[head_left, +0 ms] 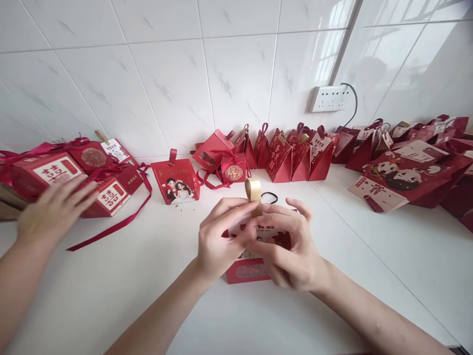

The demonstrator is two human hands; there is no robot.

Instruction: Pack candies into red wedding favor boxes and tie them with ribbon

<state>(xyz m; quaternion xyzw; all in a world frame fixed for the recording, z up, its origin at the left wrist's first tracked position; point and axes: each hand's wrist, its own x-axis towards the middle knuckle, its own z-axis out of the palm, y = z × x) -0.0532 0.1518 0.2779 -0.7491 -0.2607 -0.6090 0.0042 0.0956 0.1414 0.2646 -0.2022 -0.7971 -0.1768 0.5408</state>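
Both my hands meet in the middle of the head view, above a red and white gift box [247, 272]. A looped gold ribbon [253, 190] stands up between my fingertips. My left hand [223, 236] pinches the ribbon's lower end from the left. From the right, the fingers of my right hand [291, 244] close on the same lower end. My hands cover much of the box's printed face; its red lower edge with a clear oval window shows beneath them. Just behind my right hand lies a thin black loop [269, 198].
Another person's hand [51, 212] reaches over red boxes [111, 197] at left. A dark red ribbon [111, 229] trails across the white table [166, 305]. Red gift boxes [279, 158] line the tiled wall, with a pile [406, 167] at right. A power strip [329, 98] hangs on the wall.
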